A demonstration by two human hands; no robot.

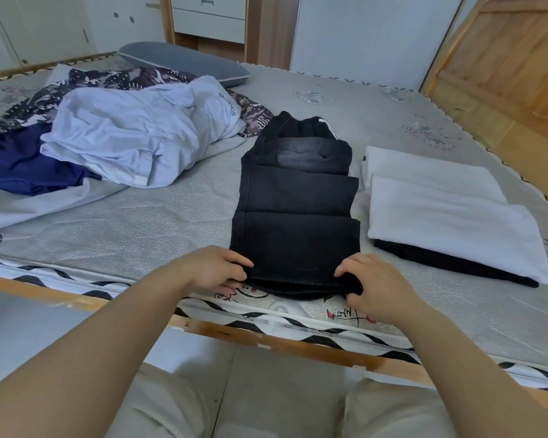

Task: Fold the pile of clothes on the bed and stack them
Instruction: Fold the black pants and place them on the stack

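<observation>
Black trousers point(295, 216) lie lengthwise on the bed, partly folded in layers, waist end far from me. My left hand point(215, 268) grips the near left corner of their fold, thumb on top. My right hand point(374, 284) grips the near right corner the same way. To the right sits a stack of folded clothes point(440, 210): white garments on top of a black one. At the left lies the unfolded pile: a pale lilac shirt point(133, 134), a navy garment point(23, 165) and a dark patterned piece point(45, 105).
A grey pillow point(184, 63) lies at the head of the mattress point(155, 222). The wooden bed frame point(266, 338) runs along the near edge in front of my legs. White cabinets and a wooden door stand behind the bed.
</observation>
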